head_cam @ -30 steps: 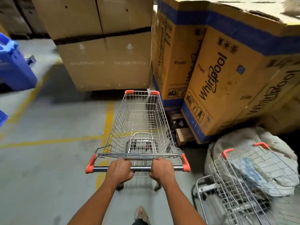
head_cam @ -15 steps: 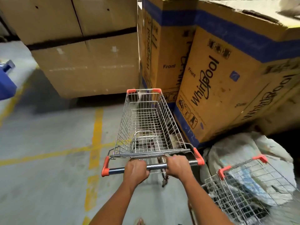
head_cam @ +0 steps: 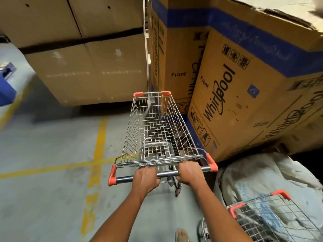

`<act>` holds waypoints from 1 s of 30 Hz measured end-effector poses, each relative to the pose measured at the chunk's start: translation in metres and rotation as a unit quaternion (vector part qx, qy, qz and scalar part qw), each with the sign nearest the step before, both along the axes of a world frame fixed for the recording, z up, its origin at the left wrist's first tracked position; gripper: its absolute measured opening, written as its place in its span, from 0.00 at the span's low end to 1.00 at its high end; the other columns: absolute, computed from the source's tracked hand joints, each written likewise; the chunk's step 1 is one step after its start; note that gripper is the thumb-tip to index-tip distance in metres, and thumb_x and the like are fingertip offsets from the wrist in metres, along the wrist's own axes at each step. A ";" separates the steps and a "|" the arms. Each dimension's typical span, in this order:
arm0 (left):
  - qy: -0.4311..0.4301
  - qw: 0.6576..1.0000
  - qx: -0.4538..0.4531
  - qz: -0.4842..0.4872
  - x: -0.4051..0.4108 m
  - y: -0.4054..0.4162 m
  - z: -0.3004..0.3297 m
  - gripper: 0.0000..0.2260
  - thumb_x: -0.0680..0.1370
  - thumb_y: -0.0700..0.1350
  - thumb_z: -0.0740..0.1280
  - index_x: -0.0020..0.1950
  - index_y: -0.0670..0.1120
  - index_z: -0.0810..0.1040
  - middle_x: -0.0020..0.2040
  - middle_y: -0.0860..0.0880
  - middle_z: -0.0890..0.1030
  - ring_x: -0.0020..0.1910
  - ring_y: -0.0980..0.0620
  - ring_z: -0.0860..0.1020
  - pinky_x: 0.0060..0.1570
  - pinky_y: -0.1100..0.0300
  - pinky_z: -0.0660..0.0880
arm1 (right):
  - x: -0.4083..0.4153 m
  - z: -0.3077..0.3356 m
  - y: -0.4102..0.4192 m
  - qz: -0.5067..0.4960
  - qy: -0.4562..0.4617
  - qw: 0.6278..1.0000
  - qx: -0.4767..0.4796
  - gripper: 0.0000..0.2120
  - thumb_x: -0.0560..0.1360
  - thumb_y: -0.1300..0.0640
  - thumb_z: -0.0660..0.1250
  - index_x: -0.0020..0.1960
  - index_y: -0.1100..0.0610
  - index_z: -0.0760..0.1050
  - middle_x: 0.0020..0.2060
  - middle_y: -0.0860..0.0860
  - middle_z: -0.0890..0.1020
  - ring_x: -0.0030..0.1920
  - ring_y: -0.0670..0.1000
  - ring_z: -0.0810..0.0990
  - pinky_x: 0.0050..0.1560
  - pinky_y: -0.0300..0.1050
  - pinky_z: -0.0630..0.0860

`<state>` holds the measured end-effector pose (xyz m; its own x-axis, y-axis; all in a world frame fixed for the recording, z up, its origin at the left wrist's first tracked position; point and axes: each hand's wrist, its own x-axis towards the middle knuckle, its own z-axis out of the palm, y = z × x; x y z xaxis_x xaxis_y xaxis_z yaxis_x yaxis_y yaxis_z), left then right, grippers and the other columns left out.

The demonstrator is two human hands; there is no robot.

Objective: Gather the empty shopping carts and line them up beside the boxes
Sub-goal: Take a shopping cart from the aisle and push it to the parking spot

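Pushing is under way: the cart (head_cam: pixel 157 130) is held by its bar (head_cam: pixel 162 174), with the left hand (head_cam: pixel 145 177) and right hand (head_cam: pixel 188 171) both curled round it from above, fingers wrapped over the tube, set near the middle so the basket can be steered evenly. Basket is seen empty. Its nose is aimed at the gap beside the Whirlpool box (head_cam: pixel 244 95), and its right side is run close along that box's lower edge; whether wire touches cardboard cannot be told. Alignment with the box face appears intended, so the cart parks parallel to it.

A second cart (head_cam: pixel 272 217) is parked behind and right of the held cart, below the Whirlpool box, against a pale sack (head_cam: pixel 262 172); the row is likely to be built here. A plain brown box (head_cam: pixel 83 53) is stacked left of the Whirlpool box, blocking further travel ahead. Yellow floor lines (head_cam: pixel 97 149) are crossed left of the cart. A sandalled foot (head_cam: pixel 181 234) is glimpsed below the bar.

Judgement: placement nearly finished; a short final push and straightening are needed.
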<state>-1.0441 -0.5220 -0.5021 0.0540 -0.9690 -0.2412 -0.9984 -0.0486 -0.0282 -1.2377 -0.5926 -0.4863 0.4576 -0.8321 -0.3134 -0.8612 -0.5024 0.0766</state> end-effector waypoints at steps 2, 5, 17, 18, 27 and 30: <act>0.003 1.000 0.000 0.007 -0.005 -0.014 0.000 0.12 0.75 0.54 0.63 0.50 0.50 0.81 0.46 0.49 0.84 0.47 0.46 0.83 0.48 0.55 0.77 | -0.005 -0.002 -0.016 0.009 -0.003 1.000 -0.003 0.12 0.75 0.43 0.69 0.47 0.51 0.77 0.40 0.49 0.81 0.38 0.53 0.80 0.44 0.49 0.80; 0.007 1.000 0.002 0.012 -0.011 -0.036 0.002 0.11 0.75 0.54 0.63 0.50 0.50 0.80 0.47 0.49 0.84 0.48 0.46 0.83 0.48 0.55 0.76 | -0.012 -0.005 -0.041 0.017 -0.010 1.000 -0.010 0.12 0.75 0.42 0.69 0.47 0.51 0.77 0.39 0.49 0.81 0.39 0.53 0.81 0.44 0.49 0.81; -0.022 1.000 0.006 0.019 -0.027 -0.102 0.001 0.12 0.75 0.53 0.62 0.48 0.48 0.80 0.46 0.47 0.84 0.46 0.45 0.82 0.44 0.55 0.74 | -0.028 -0.011 -0.110 0.037 -0.030 0.999 -0.016 0.12 0.75 0.42 0.68 0.46 0.50 0.76 0.42 0.50 0.83 0.42 0.55 0.82 0.44 0.49 0.78; -0.021 1.000 0.009 0.019 -0.027 -0.104 0.001 0.12 0.74 0.53 0.62 0.47 0.48 0.80 0.45 0.47 0.84 0.45 0.45 0.82 0.44 0.55 0.74 | -0.029 -0.012 -0.112 0.035 -0.030 0.999 -0.014 0.12 0.75 0.42 0.68 0.45 0.50 0.75 0.41 0.50 0.82 0.41 0.55 0.82 0.44 0.49 0.79; 0.013 1.000 0.007 0.022 -0.023 -0.105 -0.002 0.09 0.73 0.55 0.61 0.43 0.51 0.72 0.40 0.49 0.82 0.41 0.46 0.80 0.43 0.55 0.76 | -0.029 -0.005 -0.110 0.038 -0.028 0.999 -0.005 0.12 0.74 0.43 0.68 0.42 0.51 0.74 0.35 0.47 0.77 0.34 0.53 0.76 0.37 0.46 0.72; 0.072 0.997 -0.006 0.023 -0.018 -0.097 0.001 0.13 0.72 0.58 0.60 0.43 0.50 0.75 0.37 0.51 0.78 0.39 0.49 0.77 0.40 0.56 0.74 | -0.025 0.001 -0.109 0.052 -0.023 0.998 0.012 0.21 0.73 0.32 0.64 0.38 0.51 0.74 0.31 0.46 0.77 0.32 0.50 0.76 0.36 0.45 0.74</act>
